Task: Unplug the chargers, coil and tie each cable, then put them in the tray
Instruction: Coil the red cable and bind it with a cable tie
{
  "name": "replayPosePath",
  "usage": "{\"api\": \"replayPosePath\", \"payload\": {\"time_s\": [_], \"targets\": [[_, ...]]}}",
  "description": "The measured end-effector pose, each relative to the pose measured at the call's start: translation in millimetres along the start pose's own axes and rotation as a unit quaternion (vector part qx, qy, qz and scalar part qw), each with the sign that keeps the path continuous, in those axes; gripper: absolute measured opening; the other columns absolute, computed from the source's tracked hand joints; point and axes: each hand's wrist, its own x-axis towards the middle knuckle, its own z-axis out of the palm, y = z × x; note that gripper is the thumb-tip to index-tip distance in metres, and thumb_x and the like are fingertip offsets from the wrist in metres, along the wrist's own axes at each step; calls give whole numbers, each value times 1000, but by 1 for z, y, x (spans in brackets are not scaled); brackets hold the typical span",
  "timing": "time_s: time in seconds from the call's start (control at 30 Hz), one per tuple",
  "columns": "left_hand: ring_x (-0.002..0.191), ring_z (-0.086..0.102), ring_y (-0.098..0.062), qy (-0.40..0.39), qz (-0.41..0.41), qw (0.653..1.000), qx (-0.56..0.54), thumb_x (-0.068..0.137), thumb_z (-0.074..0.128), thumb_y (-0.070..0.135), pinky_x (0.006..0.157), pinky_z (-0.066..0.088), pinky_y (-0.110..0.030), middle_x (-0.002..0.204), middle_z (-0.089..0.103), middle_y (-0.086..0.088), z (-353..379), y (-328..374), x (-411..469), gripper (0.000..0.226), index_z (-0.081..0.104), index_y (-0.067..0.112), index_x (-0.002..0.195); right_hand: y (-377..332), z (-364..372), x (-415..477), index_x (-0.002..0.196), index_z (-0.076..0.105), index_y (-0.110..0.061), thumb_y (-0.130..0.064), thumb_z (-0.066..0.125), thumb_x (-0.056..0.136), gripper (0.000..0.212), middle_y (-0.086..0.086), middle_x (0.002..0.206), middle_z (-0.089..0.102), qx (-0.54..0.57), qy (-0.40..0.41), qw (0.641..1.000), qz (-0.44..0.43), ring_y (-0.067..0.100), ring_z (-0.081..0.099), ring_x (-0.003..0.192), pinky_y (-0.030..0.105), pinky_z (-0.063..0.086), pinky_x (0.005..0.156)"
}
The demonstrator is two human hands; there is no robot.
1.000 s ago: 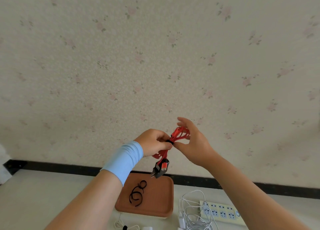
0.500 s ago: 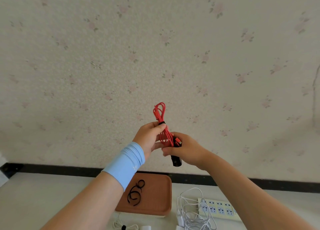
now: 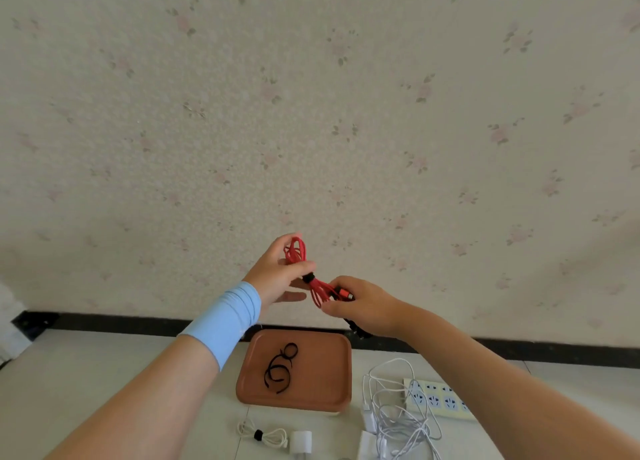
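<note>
A coiled red cable (image 3: 317,288) with a black tie around its middle is held up in front of the wall. My left hand (image 3: 277,272) holds the upper loops between thumb and fingers. My right hand (image 3: 360,305) grips the lower end with the red plug, and a black piece sticks out below it. Below on the floor lies the brown tray (image 3: 322,393) with black cable ties (image 3: 278,367) in it. In front of the tray lies a tied white cable (image 3: 263,435) with a white charger (image 3: 300,441).
A tangle of loose white cables (image 3: 398,414) with white plugs lies right of the tray, across a white power strip (image 3: 438,399). A flowered wall with a black skirting board (image 3: 138,322) stands close behind the tray.
Both hands have lowered the red cable a little and tilted it, so the bundle now slants from upper left to lower right. My right hand has slid to the plug end.
</note>
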Motion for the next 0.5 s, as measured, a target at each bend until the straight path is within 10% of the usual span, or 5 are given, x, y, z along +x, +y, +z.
{"api": "replayPosePath", "payload": {"time_s": [0.17,0.33,0.5], "targets": [[74,71,-17,10,-46,987,153,87,70,12,71,61,-34,90,67,-9,-26,-47,6,14,58,13,95,20,24,5,118,51,-23,-31,64,95,27,-1,91,56,-74,-33,996,23,13,54,70,25,46,60],[103,59,-12,-64,-80,936,336,84,74,31,91,47,-26,111,59,12,-40,-111,5,42,58,35,122,53,67,14,123,36,-22,-10,60,88,44,2,95,54,-166,-128,977,26,17,52,79,25,41,62],[98,61,-11,-85,-137,903,399,79,79,33,89,49,-26,115,63,7,-51,-184,8,16,68,32,91,95,124,31,104,46,-26,-15,66,88,28,0,109,52,-163,-130,978,3,16,50,94,19,37,69]]}}
